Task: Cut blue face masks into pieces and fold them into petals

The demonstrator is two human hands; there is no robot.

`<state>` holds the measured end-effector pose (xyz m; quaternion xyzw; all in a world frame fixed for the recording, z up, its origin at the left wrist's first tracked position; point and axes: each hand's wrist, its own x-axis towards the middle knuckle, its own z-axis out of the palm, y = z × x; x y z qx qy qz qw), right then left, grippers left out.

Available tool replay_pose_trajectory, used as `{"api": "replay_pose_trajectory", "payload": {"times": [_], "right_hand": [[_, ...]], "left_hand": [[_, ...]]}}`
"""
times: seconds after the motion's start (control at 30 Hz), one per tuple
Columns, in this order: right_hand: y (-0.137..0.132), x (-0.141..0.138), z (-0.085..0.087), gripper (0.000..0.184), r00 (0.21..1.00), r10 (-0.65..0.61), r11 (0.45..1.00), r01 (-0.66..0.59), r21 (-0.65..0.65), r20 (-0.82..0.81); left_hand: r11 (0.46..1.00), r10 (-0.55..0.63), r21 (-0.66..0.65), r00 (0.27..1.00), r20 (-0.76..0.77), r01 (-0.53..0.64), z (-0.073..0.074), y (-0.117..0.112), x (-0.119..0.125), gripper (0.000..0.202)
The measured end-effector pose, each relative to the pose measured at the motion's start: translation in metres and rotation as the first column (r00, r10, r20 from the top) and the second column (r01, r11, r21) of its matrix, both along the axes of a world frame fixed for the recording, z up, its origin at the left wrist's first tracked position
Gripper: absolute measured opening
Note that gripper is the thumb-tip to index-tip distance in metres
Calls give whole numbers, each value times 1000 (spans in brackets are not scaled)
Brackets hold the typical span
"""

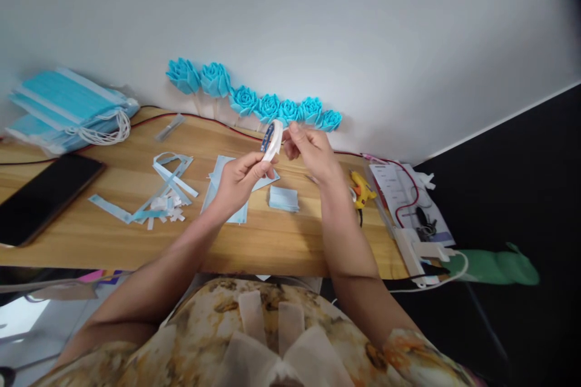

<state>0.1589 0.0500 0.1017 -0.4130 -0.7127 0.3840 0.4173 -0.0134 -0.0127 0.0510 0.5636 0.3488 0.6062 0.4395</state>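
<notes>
The left hand [236,180] grips a white tape roll [275,140] above the middle of the counter [290,245]; the right hand [312,148] curls just beside it, whether grasping tape I cannot tell.

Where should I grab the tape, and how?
Probably best to pinch the tape by its lower rim, coming from below left: it's a narrow ring held roughly upright, so thumb and fingers fit there, as the left hand shows, leaving the upper rim free for the right hand.
</notes>
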Motion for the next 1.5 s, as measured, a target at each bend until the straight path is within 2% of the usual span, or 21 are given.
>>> {"api": "replay_pose_trajectory", "payload": {"times": [0.13,0.4,0.7,1.0,1.23,1.5], "right_hand": [[-3,-7,0,65,996,71,990,-78,-119,-59],[-10,-12,7,62,990,97,979,-113,-168,-103],[-13,-17,8,58,985,148,972,-162,-173,-92],[-17,-20,10,53,989,122,981,-132,-142,-83],[-22,-23,11,44,969,226,960,-238,-147,-96],[-20,-23,8,47,941,303,935,-324,-146,-148]], "left_hand": [[1000,-4,2,1000,-31,4,-2,1,-1,34],[999,-29,43,998,-63,32,-2,2,-2,33],[998,3,62,999,-46,0,-3,4,-3,34],[999,-51,14,999,18,50,1,-1,-6,27],[999,-32,-15,999,42,33,2,0,-6,30],[997,-76,15,991,113,74,-3,3,-6,32]]}}
